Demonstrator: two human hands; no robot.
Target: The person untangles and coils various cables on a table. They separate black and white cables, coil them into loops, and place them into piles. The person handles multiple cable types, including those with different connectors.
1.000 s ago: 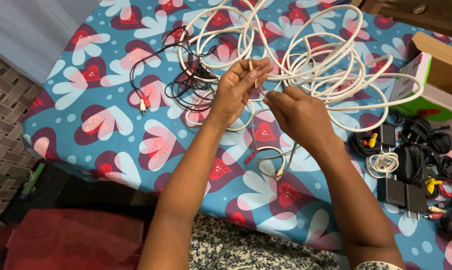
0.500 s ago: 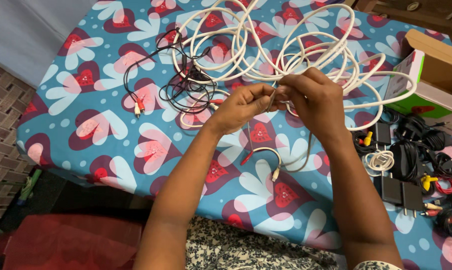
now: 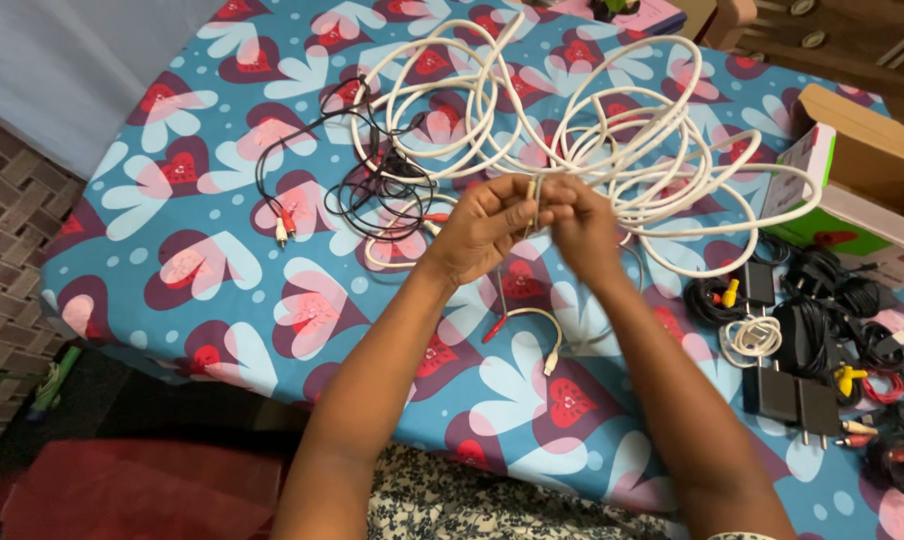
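Fingers (image 3: pixel 520 205) of the left hand (image 3: pixel 487 228) are curled shut around a thin pale cable (image 3: pixel 534 200), which is pinched between thumb and fingertips. The right hand (image 3: pixel 584 225) is pressed close against it, and its fingers are bent in on the same cable too. Both hands are held up above the bed, touching each other, with the two forearms brought in from the bottom edge like a pointed roof.

From the hands, the thin cable is let hang down onto the bedsheet (image 3: pixel 172 190), where a red plug (image 3: pixel 494 329) and a white plug (image 3: pixel 549 364) are seen at its ends. Just behind the hands a big tangle of thick white cable (image 3: pixel 612 130) is spread out. A bunch of thin black wires (image 3: pixel 377 175) is laid just left of the hands.

To the right, black chargers (image 3: pixel 797 395) and rolled cords are packed near the bed's edge, and a cardboard box (image 3: pixel 862 150) is set behind them. More open sheet is found on the left side and in front, near the edge of the bed.
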